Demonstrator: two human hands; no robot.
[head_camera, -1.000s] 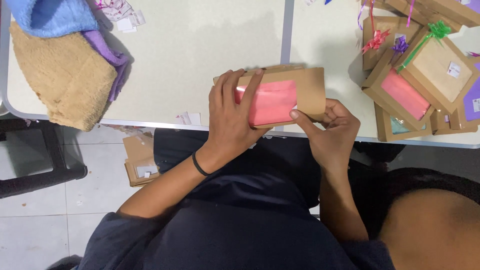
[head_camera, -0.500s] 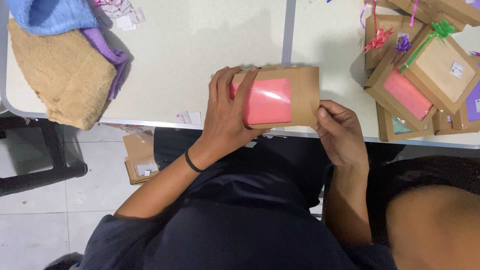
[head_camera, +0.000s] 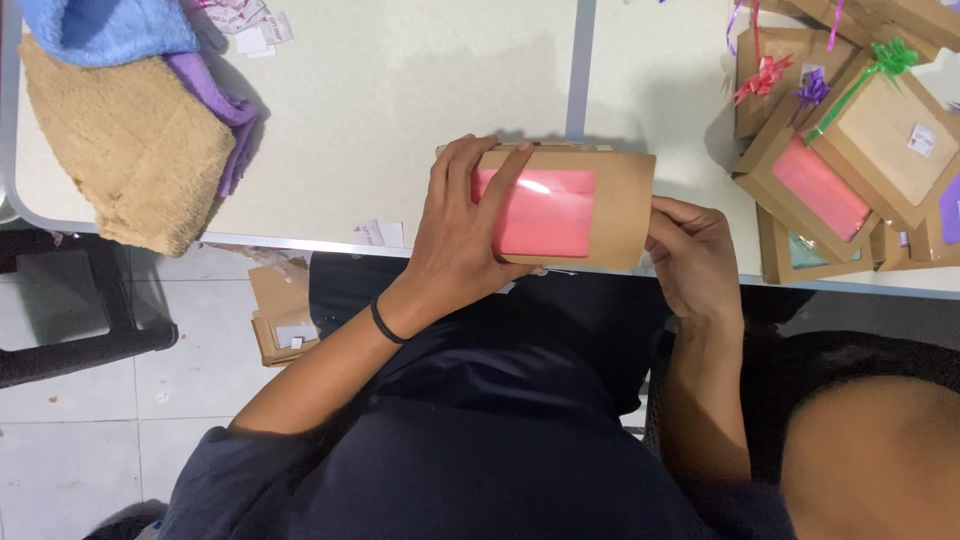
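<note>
Both hands clamp a brown window box (head_camera: 600, 205) lying lengthwise between them: left hand (head_camera: 462, 235) spread over its pink window, right hand (head_camera: 695, 255) pinching the opposite end.

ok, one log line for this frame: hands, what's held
left hand: grips brown window box | right hand: holds box's right end | box: at table edge

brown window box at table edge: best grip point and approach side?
Grip the brown window box by its two short cardboard ends, coming in from left and right. It is flat and wide, and the pink window in its face looks like thin film, so keep pressure off it. The left hand and right hand already sit at those ends.
</note>
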